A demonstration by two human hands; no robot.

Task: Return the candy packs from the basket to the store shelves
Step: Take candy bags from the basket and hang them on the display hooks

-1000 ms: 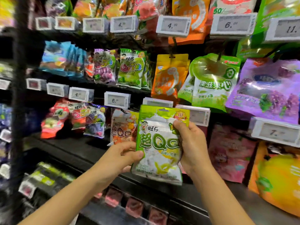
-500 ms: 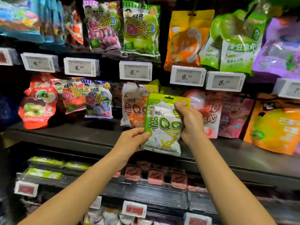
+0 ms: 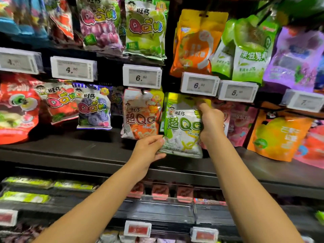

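I hold a green and white candy pack point(image 3: 180, 127) up against the middle row of the store shelf. My right hand point(image 3: 211, 122) grips its right edge, thumb on the front near the top. My left hand point(image 3: 149, 149) pinches its bottom left corner. The pack's top sits just under a price tag reading 6 point(image 3: 199, 85), right beside a hanging orange and white pack of the same brand point(image 3: 140, 113). No basket is in view.
Hanging candy packs fill the rows above and to both sides, with price tags point(image 3: 142, 77) on peg ends. A pink pack point(image 3: 240, 123) hangs right of my right hand. A black shelf ledge point(image 3: 78, 153) runs below, with red tags on lower rows.
Both hands have carried the green pack forward and up to the hanging row, and its top now reaches under the price tag beside the orange pack. The view has moved closer to the shelf.
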